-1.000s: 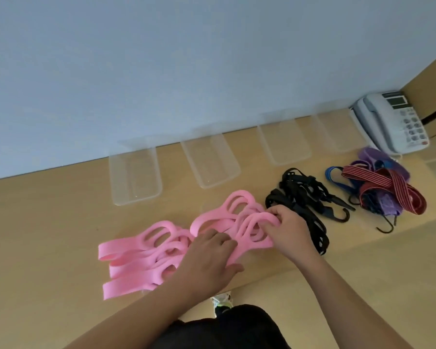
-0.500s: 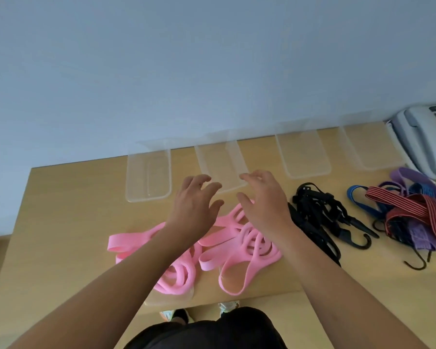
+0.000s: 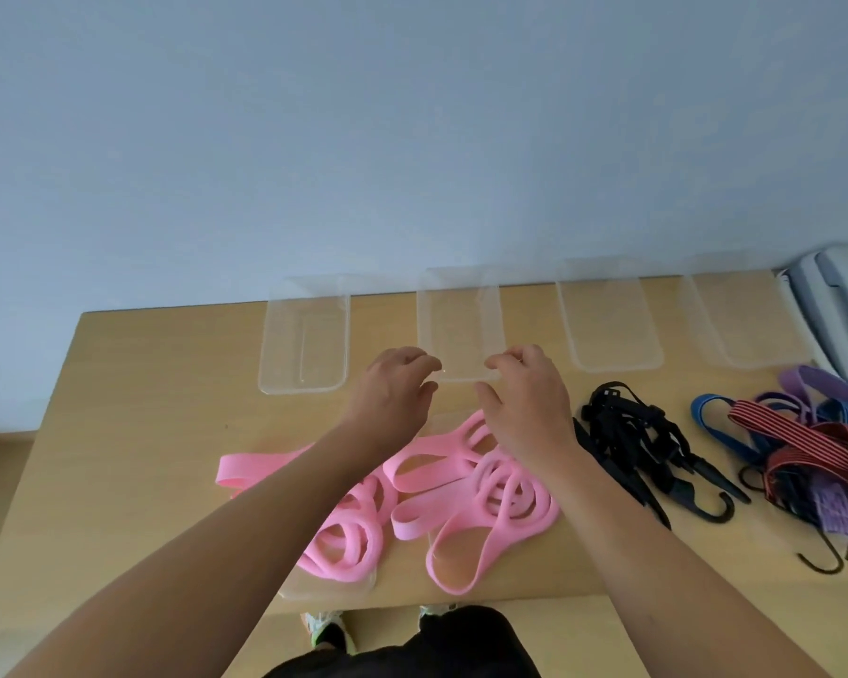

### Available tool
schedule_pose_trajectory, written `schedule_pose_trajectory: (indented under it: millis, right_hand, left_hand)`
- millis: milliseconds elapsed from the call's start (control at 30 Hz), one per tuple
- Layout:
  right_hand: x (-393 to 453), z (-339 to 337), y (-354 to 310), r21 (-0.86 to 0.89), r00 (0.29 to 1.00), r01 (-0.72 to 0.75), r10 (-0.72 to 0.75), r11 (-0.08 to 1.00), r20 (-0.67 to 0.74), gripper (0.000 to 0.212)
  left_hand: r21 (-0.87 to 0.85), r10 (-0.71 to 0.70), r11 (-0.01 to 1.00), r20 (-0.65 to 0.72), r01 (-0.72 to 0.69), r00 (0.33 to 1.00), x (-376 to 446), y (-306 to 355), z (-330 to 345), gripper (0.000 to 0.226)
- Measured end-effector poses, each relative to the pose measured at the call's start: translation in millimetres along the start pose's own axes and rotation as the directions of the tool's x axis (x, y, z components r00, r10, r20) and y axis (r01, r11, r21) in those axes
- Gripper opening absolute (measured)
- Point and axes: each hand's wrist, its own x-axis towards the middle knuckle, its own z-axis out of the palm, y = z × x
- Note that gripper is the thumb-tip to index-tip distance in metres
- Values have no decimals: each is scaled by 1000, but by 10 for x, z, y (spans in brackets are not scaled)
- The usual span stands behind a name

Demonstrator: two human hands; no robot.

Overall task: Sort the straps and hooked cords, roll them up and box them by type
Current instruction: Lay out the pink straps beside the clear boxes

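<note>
Four clear plastic boxes stand in a row along the back of the wooden table (image 3: pixel 133 433). My left hand (image 3: pixel 395 386) and my right hand (image 3: pixel 527 391) both hold the near end of the second clear box (image 3: pixel 461 320), fingers curled at its near corners. Below my hands, near the front edge, lies a pile of pink loop straps (image 3: pixel 466 486). Black hooked cords (image 3: pixel 632 442) lie tangled to the right of them. Farther right is a heap of striped red, blue and purple hooked cords (image 3: pixel 804 447).
The other clear boxes sit at the left (image 3: pixel 304 345), right of centre (image 3: pixel 608 320) and far right (image 3: pixel 735 320). A clear flat plastic piece (image 3: pixel 329 584) lies under the pink straps at the front edge. A grey desk phone (image 3: pixel 838 305) is at the right edge.
Both hands left the pink straps, reached toward the back of the table and took hold of the second clear box's near end. The camera view shifted left.
</note>
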Motion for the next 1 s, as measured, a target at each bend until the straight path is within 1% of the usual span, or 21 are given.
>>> schedule_pose_trajectory:
  millis: [100,167,233,367,467,533,633,700,833,900,1000]
  right_hand:
    - [-156,89,-145,29,998,22,-20,999,-55,25]
    - [-318,204,-273,70,997,54,-50,996,-59,21]
    - [-503,360,-429,98,994,100,-95,990,-53,17]
    - [-903,652,-721,117,984,174,-176,978,11,8]
    - [-1180,818,-880,65,975,201,-206,978,82,5]
    - [-1305,883,-952,-37,975,189,-183,981,129,8]
    - [-1394,951,-1084,-182,975,133,-96,974,200,23]
    - [-1403,978,-1163,-207,984,64,-27,976,177,28]
    - [-1408,992,-1316,-213,993,-40,62,976,97,20]
    - [-1429,947,-1405,-217,996,-55,68,974,50,18]
    - [-1460,838,-1564,-277,999,-37,45,960,22,18]
  left_hand:
    - [-1,-1,1000,-36,1,999,-195,-29,-122,27]
    - [-18,5,1000,-48,-6,999,-417,-123,-210,28]
    - [-27,-20,999,-74,18,997,-720,-285,-306,28]
    - [19,-82,996,-152,86,985,-1354,-648,-489,18]
    - [17,-143,989,-160,148,977,-1787,-865,-597,25]
    - [12,-168,985,-154,172,974,-2008,-970,-632,27]
    - [-22,-197,980,-175,197,965,-2247,-1073,-663,18]
    - [-63,-205,978,-178,197,962,-2333,-1098,-702,19]
    - [-111,-201,977,-167,184,965,-2407,-1142,-857,27]
    - [-137,-179,978,-173,156,969,-2380,-1169,-974,26]
    - [-157,-139,981,-165,113,976,-2265,-1162,-1126,27]
